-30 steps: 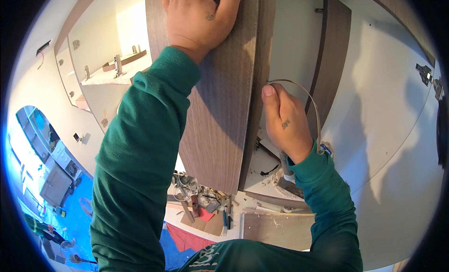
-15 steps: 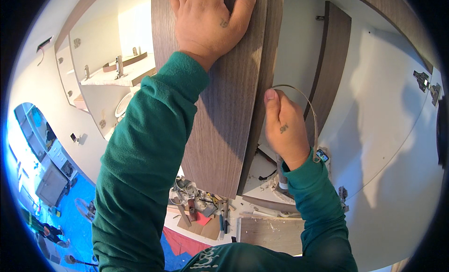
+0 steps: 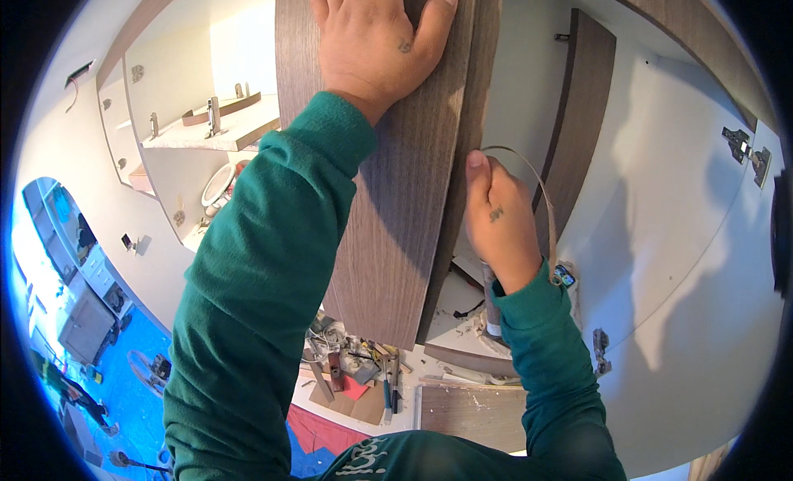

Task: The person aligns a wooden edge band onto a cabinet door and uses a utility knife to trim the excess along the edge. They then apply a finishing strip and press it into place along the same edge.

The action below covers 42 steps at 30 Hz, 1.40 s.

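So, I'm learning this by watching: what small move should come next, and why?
I'd probably ease the thin strip away from the right sleeve first: from the closed right hand it loops back toward that wrist, where it might snag. The left hand lies spread on the wood-grain panel, seemingly able to brace it.

Green top [image 3: 429, 454] has long sleeves [image 3: 258, 270], fitted cuffs [image 3: 337, 127], pale lettering [image 3: 368, 458]; left hand [image 3: 378, 47] and right hand [image 3: 505, 221] bear dark markings [image 3: 404, 47].
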{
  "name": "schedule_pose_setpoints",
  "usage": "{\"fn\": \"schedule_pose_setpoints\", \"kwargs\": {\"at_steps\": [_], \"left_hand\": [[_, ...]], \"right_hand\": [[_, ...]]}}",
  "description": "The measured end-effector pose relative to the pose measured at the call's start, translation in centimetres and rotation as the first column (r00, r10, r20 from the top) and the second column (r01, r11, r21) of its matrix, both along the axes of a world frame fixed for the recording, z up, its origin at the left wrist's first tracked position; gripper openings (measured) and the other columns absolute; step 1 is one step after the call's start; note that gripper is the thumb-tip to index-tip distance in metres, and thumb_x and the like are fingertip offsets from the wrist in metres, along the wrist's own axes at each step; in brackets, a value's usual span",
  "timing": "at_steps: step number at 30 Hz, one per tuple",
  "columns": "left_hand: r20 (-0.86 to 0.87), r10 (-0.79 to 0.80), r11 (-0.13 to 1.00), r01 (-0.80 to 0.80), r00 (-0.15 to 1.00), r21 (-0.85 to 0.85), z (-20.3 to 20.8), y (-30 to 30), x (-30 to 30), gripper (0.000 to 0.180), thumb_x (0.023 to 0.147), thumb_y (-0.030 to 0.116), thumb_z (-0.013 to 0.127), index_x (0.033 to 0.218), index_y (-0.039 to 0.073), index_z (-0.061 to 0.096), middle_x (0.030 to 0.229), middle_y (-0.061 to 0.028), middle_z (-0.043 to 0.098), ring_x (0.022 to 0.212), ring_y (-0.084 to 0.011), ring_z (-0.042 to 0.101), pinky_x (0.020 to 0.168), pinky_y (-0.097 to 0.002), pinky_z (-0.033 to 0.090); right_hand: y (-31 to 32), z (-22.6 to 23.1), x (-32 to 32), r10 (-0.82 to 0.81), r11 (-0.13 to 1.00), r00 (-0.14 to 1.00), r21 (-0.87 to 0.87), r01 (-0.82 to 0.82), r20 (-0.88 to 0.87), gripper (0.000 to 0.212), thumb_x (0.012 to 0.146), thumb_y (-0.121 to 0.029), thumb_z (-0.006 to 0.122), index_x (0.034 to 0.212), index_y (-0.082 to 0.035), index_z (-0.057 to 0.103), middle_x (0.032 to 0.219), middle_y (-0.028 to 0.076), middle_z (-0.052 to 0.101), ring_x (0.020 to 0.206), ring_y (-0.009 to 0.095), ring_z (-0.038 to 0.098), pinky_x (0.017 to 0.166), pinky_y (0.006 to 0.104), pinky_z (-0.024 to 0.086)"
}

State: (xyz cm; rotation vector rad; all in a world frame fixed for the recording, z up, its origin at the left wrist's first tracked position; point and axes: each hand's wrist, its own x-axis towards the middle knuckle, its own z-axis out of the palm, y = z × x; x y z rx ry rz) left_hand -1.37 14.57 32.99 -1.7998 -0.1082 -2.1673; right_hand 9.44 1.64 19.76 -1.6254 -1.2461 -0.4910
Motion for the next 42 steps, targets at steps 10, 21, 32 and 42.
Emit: {"fn": "schedule_pose_setpoints", "kwargs": {"at_steps": [10,21,32,42], "left_hand": [[-0.019,0.021,1.000,-0.021,1.000,0.005,0.2,0.7,-0.2,0.052,0.095,0.033,0.063,0.139,0.005,0.055,0.144,-0.0201,0.053,0.133,-0.0404,0.047,0.113,-0.0515,0.032],[-0.032,0.018,1.000,-0.018,0.999,-0.017,0.1,0.4,-0.4,0.053,0.095,0.034,0.063,0.140,0.005,0.055,0.145,-0.0197,0.052,0.135,-0.0400,0.046,0.115,-0.0515,0.031],[-0.018,-0.001,1.000,0.001,1.000,-0.014,0.0,0.2,-0.3,0.053,0.094,0.033,0.064,0.139,0.005,0.055,0.145,-0.0187,0.053,0.133,-0.0394,0.047,0.114,-0.0508,0.032],[-0.046,-0.013,1.000,0.012,0.999,-0.022,0.0,0.4,-0.6,0.054,0.095,0.033,0.064,0.140,0.005,0.054,0.145,-0.0196,0.052,0.134,-0.0410,0.046,0.114,-0.0518,0.032]], "right_hand": [[-0.7,-1.3,-0.6,0.103,0.992,0.994,0.074,-0.106,0.036,0.046,0.111,-0.036,0.042,0.091,0.003,0.059,0.075,0.027,0.063,0.072,0.048,0.063,0.065,0.0543,0.048],[-0.4,-0.5,-0.3,0.031,0.996,0.994,0.085,-0.040,0.104,0.046,0.111,-0.033,0.042,0.089,0.002,0.062,0.076,0.027,0.065,0.072,0.049,0.063,0.065,0.0530,0.049],[0.5,0.3,-0.3,-0.049,0.998,0.998,0.049,0.047,0.038,0.048,0.111,-0.033,0.043,0.089,0.003,0.065,0.077,0.029,0.066,0.074,0.050,0.064,0.067,0.0539,0.050],[-0.3,-0.1,-0.8,-0.011,0.996,0.996,0.089,0.004,0.085,0.042,0.110,-0.029,0.045,0.090,0.003,0.064,0.078,0.028,0.066,0.074,0.050,0.064,0.067,0.0532,0.051]]}}
